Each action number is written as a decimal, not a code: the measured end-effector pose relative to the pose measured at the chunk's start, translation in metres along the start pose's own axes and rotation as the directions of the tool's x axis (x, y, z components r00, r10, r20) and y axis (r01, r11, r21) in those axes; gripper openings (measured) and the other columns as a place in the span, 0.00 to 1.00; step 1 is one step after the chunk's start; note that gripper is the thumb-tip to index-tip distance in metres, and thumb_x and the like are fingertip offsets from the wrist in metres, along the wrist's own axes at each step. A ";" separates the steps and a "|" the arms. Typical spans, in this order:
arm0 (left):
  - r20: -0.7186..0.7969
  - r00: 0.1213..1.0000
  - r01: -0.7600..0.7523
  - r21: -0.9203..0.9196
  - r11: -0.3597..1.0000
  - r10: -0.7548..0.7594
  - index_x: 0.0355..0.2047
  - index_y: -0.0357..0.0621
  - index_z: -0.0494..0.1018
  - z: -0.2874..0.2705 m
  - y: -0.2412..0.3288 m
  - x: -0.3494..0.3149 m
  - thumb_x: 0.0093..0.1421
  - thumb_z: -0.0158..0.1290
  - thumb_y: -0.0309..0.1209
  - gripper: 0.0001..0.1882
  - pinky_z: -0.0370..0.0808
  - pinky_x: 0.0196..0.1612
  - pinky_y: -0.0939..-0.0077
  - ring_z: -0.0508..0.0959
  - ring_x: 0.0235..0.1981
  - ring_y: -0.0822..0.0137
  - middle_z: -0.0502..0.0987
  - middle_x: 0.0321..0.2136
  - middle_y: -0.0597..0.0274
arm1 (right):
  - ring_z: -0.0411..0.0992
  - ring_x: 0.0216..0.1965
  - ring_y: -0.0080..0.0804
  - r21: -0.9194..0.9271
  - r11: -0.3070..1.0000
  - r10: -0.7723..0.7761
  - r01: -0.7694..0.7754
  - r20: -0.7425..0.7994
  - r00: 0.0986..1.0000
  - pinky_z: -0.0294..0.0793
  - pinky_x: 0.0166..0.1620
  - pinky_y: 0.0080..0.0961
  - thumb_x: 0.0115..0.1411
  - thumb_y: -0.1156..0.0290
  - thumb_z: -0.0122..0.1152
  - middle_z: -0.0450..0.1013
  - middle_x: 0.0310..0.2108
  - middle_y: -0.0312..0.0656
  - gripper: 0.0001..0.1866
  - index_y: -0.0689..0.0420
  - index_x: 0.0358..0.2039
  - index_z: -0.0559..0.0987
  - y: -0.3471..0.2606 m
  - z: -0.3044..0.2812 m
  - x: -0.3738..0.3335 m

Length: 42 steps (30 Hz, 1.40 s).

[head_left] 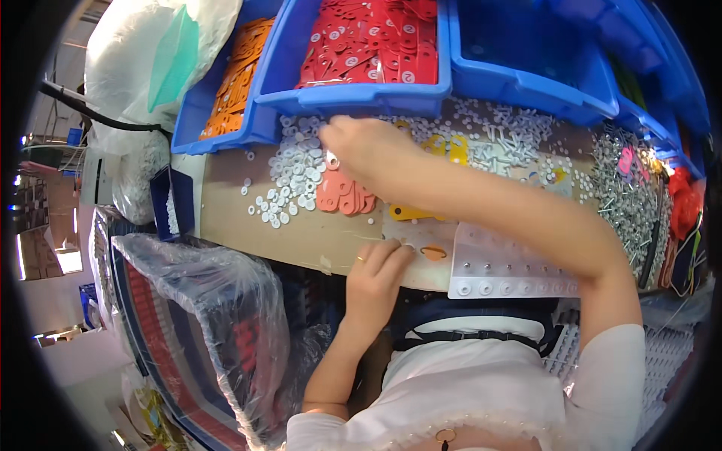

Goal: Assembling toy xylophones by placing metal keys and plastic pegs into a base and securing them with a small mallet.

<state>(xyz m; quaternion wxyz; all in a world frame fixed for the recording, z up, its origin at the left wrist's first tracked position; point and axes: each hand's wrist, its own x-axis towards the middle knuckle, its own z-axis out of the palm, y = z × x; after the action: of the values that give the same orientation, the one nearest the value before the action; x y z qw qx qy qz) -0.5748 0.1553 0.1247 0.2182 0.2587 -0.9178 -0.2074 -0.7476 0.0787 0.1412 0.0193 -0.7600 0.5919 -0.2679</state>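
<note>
Cluttered with small parts, a pale workbench (301, 237) runs across the view, backed by blue bins: one holds red tags (372, 41), another orange tags (237, 75), a third looks empty (526, 52). Silver screws (628, 188) lie heaped at the right.

Reaching across, the right hand (361, 146) pinches a small white washer (332, 159) between its fingertips, just over a loose pile of white washers (289, 180) and beside a short stack of salmon-coloured tags (342, 197). At the bench's near edge, the left hand (376, 274) lies flat with open fingers, gripping nothing, touching a clear studded jig plate (511, 270) near an orange tag (433, 252) lying on it.

Judging by this, the work looks early or mid-way: most studs on the plate appear bare, only one tag sits there, and large piles of washers, tags and screws remain unused.
</note>
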 end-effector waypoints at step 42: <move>0.085 0.755 -0.630 -0.181 0.755 0.650 0.38 0.43 0.77 0.055 0.082 0.028 0.47 0.57 0.28 0.15 0.71 0.40 0.72 0.75 0.42 0.65 0.77 0.45 0.59 | 0.73 0.37 0.38 0.082 0.877 0.481 -0.474 -0.140 0.866 0.70 0.39 0.33 0.39 0.77 0.72 0.75 0.37 0.40 0.17 0.57 0.34 0.80 -0.054 -0.121 -0.300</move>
<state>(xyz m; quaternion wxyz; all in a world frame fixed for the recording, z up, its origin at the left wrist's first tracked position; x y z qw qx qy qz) -0.6562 0.2181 0.1285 0.2277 -0.1032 -0.9469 -0.2022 -0.7986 0.4030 0.1483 0.0556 -0.5661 0.7548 -0.3267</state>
